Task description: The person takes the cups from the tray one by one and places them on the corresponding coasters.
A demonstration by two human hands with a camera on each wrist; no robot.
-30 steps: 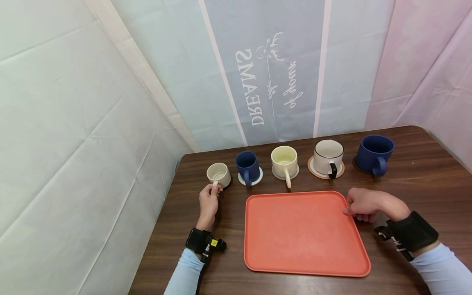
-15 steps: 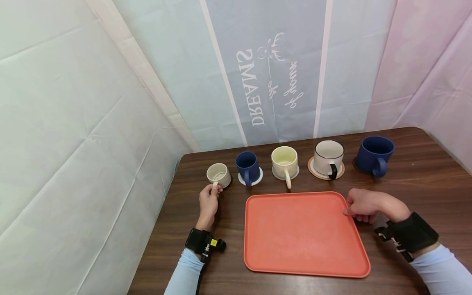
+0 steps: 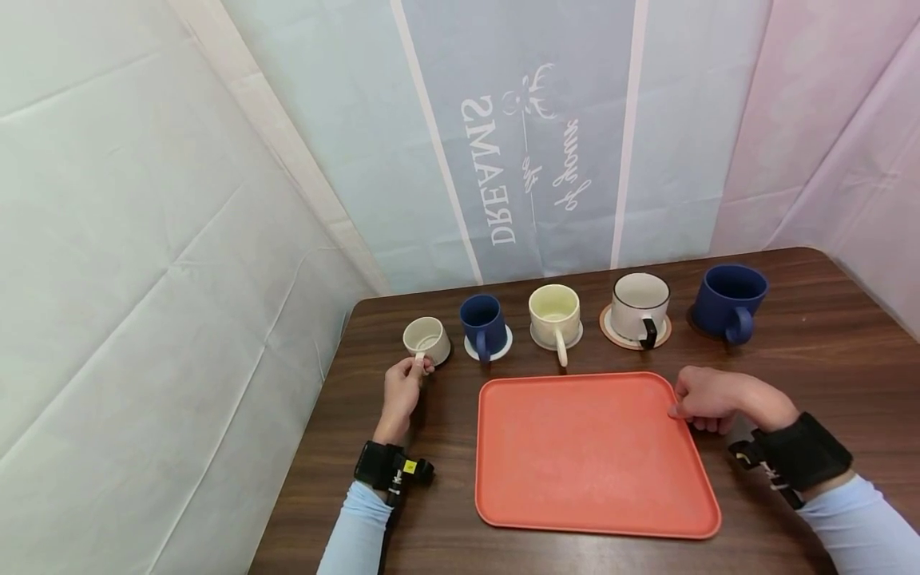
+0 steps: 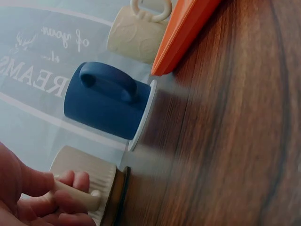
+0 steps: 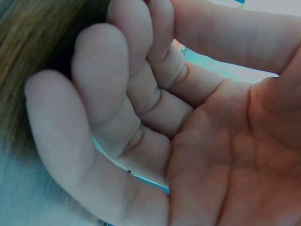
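Observation:
My left hand point(image 3: 402, 391) pinches the handle of a small cream cup point(image 3: 427, 335) at the left end of a row. In the left wrist view, thumb and fingers close round that handle, and the ribbed cup point(image 4: 87, 162) stands upright on a dark-edged coaster point(image 4: 121, 195). At the right rim of an orange-red tray point(image 3: 596, 455), my right hand point(image 3: 719, 399) grips the edge near its far corner, thumb over the rim and the other fingers curled outside it. The right wrist view shows those curled fingers point(image 5: 101, 70); the tray is hidden there.
Right of the cream cup stand a small blue mug point(image 3: 483, 323), a pale yellow mug point(image 3: 553, 315), a white mug point(image 3: 640, 307) with a black handle, and a large blue mug point(image 3: 731, 299). They sit on coasters along the far side of the wooden table point(image 3: 848, 351), before a hanging cloth point(image 3: 431, 200).
My left wrist and forearm have shifted slightly left while the fingers stay on the cup's handle. The right hand, the tray and the mugs have kept their places.

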